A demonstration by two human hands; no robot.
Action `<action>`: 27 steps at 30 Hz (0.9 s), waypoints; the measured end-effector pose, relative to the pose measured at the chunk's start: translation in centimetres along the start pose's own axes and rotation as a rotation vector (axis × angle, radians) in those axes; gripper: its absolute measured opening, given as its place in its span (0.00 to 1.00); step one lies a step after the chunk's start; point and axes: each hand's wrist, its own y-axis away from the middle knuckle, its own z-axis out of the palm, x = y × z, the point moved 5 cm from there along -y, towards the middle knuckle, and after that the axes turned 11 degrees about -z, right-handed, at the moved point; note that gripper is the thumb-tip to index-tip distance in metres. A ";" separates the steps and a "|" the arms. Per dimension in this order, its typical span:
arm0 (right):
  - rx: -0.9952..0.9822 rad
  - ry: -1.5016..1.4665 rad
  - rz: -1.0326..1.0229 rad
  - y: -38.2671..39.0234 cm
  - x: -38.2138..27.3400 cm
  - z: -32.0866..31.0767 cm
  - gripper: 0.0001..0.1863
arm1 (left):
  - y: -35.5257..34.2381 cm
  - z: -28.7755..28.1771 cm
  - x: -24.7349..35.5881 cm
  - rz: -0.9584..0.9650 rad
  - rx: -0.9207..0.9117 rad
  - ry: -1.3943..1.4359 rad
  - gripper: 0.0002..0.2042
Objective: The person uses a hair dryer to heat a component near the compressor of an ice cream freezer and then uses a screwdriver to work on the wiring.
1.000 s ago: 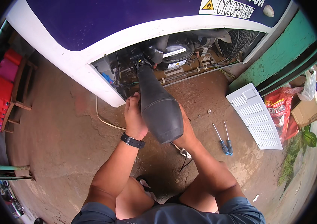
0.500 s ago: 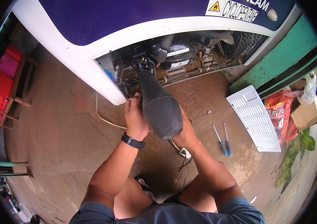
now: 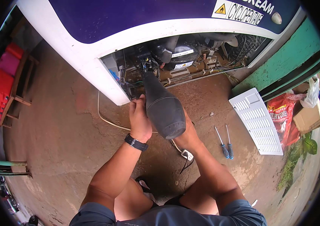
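A: Any tips for aiming that black hair dryer [image 3: 166, 113]? It's right in front of the white cabinet's [image 3: 69, 47] lower opening, nozzle tipped in at the wiring [image 3: 147, 62].

B: I'd hold the nozzle just off the wiring and sweep slowly so no single spot cooks (there's a flame warning sticker [image 3: 220, 8] on the cabinet, so be extra careful). Can't tell if it's actually blowing.

A: Grip ok?

B: Right hand [image 3: 190, 135] seems closed on the dryer, though the handle's hidden. Left hand [image 3: 140, 119] has its fingers bunched near the cabinet's lower corner; can't tell if it's pinching anything. I'd keep those fingers clear of the airflow and aim with the right wrist.

A: Anything different from a second ago?

B: A bit. The nozzle looks backed off toward the cabinet's lower edge, so more wiring shows past the tip, and the rear grille [image 3: 175, 131] shows better.
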 end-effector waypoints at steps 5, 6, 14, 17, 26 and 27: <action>-0.013 -0.020 0.018 0.0 -0.1 0.1 0.36 | 0.2 0.0 0.1 0.016 0.029 -0.045 0.08; -0.007 -0.028 0.021 0.0 0.0 0.2 0.36 | 0.1 -0.1 0.2 0.032 0.042 -0.090 0.11; 0.019 -0.044 -0.029 0.1 -0.3 0.1 0.36 | 1.3 1.6 0.6 0.012 0.045 -0.054 0.08; 0.026 -0.035 -0.008 0.1 -0.3 0.1 0.36 | 1.4 1.7 0.6 0.012 0.061 -0.060 0.08; 0.009 -0.043 -0.051 0.0 -0.4 0.2 0.36 | 1.5 2.0 1.1 -0.004 -0.080 -0.084 0.14; 0.011 -0.045 -0.075 -0.2 -0.4 0.2 0.36 | 1.6 2.3 1.3 -0.001 -0.094 -0.147 0.19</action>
